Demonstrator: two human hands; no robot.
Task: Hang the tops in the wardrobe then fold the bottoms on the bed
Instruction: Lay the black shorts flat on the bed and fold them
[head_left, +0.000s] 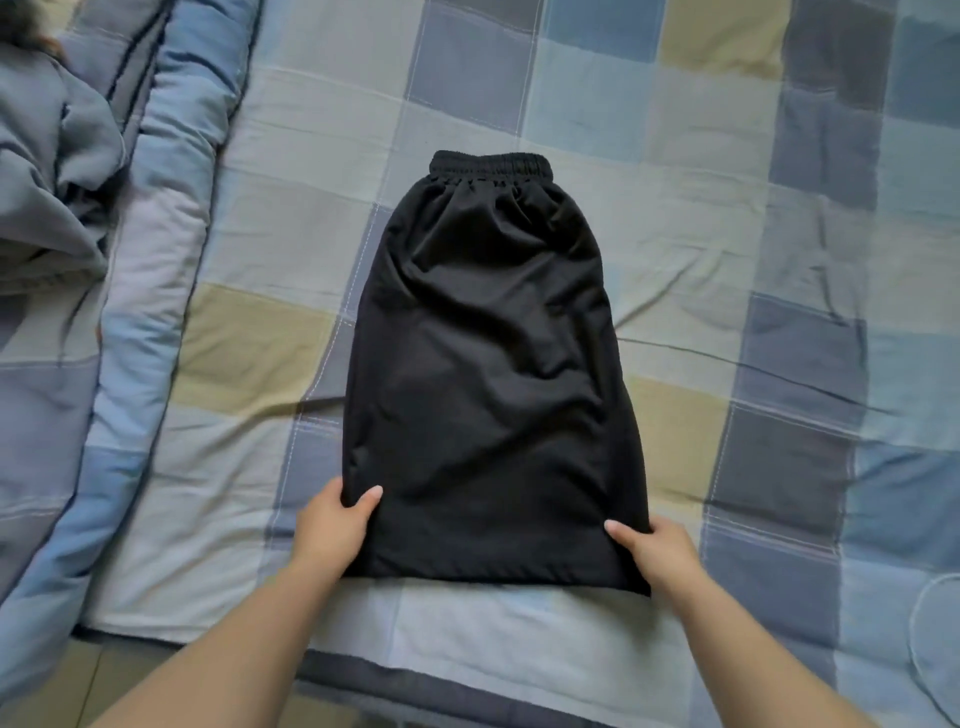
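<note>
Pinching the hem corners of the black shorts (488, 374) at 6 o'clock, left hand (332, 525) and right hand (657, 545) look ready to fold them toward the waistband at 12 o'clock on the bed (727, 208).

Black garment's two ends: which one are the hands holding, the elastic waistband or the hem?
The hem end, nearest the person. The left hand and right hand pinch the near corners of the black garment; the gathered elastic waistband lies untouched at the far end.
</note>
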